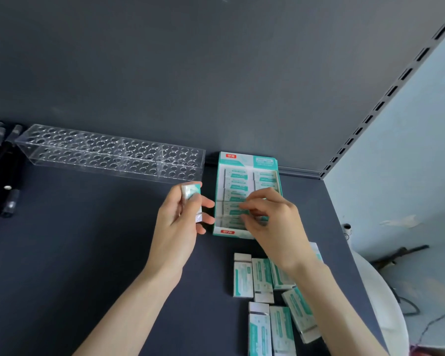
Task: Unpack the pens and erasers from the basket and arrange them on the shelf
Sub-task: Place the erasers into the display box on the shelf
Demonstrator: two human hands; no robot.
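Our left hand (178, 227) grips a small stack of white erasers in teal-printed sleeves (191, 195), thumb on one side and fingers on the other, raised just left of the open teal-and-white cardboard display box (242, 159). The box sits on the dark grey shelf board (88, 253) against the back panel, with rows of the same erasers lying flat inside. Our right hand (275, 222) hangs over the box's near half with fingers curled down onto those rows and hides them; we cannot tell whether it pinches one. Nearer us, partly under the right forearm, loose wrapped erasers (262, 278) lie scattered on the board. Left of the box stands a long clear acrylic pen rack with round holes (111, 155), and black pens (0, 176) crowd the far left edge. A slotted metal upright (370, 116) borders the shelf on the right.
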